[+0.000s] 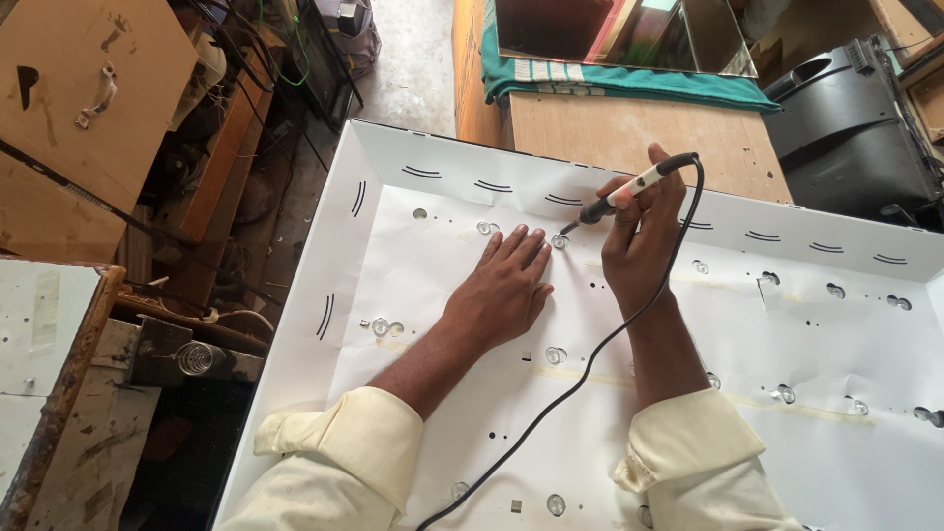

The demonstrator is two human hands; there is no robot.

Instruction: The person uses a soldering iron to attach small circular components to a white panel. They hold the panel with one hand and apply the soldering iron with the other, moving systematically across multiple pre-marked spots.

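A wide white metal tray-shaped panel (pixel 334 246) with raised edges and short curved black slots fills most of the view, lying flat and reaching from the near edge to the far middle. A white reflector sheet (pixel 442 295) covers its floor, dotted with small clear round lenses in rows. Beyond its far edge stands a brown wooden tabletop (pixel 629 133) carrying a green striped cloth (pixel 590 84), and a black plastic housing (pixel 846 128) sits at the far right. On the left are worn wooden boards and a metal spring (pixel 197 357).

The left hand (pixel 501 285) lies open and flat on the sheet, palm down, fingers spread towards the far edge, holding nothing. Just right of it the right hand (pixel 639 231) is closed around a slim white-and-black soldering iron (pixel 629 189), gripped like a pen. Its dark tip points down and left at one clear lens (pixel 560 241) just beside the left fingertips. The iron's black cable (pixel 590 364) loops over the right hand and trails between the cream-sleeved forearms to the near edge.
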